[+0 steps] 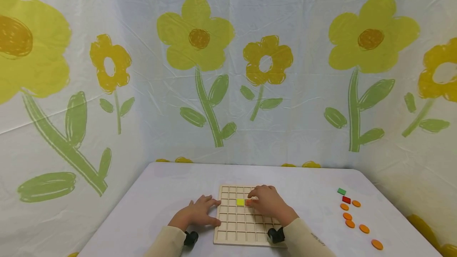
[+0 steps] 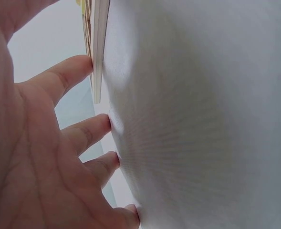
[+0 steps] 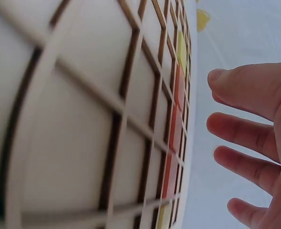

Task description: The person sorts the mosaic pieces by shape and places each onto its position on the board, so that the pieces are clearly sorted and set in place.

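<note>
A pale wooden grid board (image 1: pixel 228 219) lies on the table. Against its left edge rests my left hand (image 1: pixel 200 212), fingers spread; in the left wrist view the index fingertip touches the board's side, and the other fingertips (image 2: pixel 104 123) meet the tabletop. Over the upper right of the board hovers my right hand (image 1: pixel 268 200), fingers apart and holding nothing. Beside its fingertips sit a yellow square tile (image 1: pixel 240 202) and an orange-red tile (image 1: pixel 248 202). The right wrist view shows a row of tiles in the grid: yellow (image 3: pixel 182 52), several orange-red (image 3: pixel 175 129), then yellow again (image 3: pixel 164 217).
On the table's right side lie a green tile (image 1: pixel 341 191), a red tile (image 1: pixel 346 200) and several orange discs (image 1: pixel 347 216). Flower-printed cloth (image 1: pixel 303 122) hangs around the back and sides of the white table (image 1: pixel 171 189).
</note>
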### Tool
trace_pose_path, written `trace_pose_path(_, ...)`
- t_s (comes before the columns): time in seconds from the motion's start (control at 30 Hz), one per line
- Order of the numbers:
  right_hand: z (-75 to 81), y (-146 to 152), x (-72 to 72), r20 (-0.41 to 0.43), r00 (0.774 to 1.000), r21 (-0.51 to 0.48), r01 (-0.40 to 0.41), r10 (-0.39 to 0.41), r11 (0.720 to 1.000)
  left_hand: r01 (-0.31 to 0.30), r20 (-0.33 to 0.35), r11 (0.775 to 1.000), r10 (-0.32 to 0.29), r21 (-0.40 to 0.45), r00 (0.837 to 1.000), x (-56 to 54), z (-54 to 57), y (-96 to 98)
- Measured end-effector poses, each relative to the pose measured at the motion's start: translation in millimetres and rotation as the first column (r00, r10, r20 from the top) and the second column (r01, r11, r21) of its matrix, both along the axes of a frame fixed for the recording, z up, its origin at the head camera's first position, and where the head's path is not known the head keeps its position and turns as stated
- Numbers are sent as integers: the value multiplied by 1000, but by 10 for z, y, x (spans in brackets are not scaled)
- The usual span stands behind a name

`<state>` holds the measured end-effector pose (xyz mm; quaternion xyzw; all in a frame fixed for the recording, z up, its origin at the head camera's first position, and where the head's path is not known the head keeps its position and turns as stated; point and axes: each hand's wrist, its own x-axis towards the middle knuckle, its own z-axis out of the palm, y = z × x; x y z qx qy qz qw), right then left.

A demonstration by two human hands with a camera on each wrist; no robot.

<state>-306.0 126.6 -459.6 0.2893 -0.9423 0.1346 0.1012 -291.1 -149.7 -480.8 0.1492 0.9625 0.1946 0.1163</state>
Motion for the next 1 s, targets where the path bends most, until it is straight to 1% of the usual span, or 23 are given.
trace_pose_path(0.13,29,122,20,7,1000,-1,19,-19,1000,2,-1,1000,-2,-1,1000,-1,-7,-3)
trace_pose_path(0.3,63,297,33,19,999,-28,51,-50,998,3,6,1000,-3,-1,1000,1,9,-2)
trace_pose_path(0.47,88,480,27,24,994,-33,109,-108,994,0,4,1000,0,9,1000,4,18,0)
trace_pose_path(0.67,104,709,21,19,978,-3,208,-208,978,7,-5,1000,-7,0,1000,-1,-14,0)
trace_pose_path(0.8,96,879,8,13,967,7,256,-256,967,5,-7,1000,-5,-1,1000,-2,-11,5)
trace_pose_path(1.0,110,1098,-10,32,957,22,286,-287,958,7,-10,1000,-7,-1,1000,19,15,11)
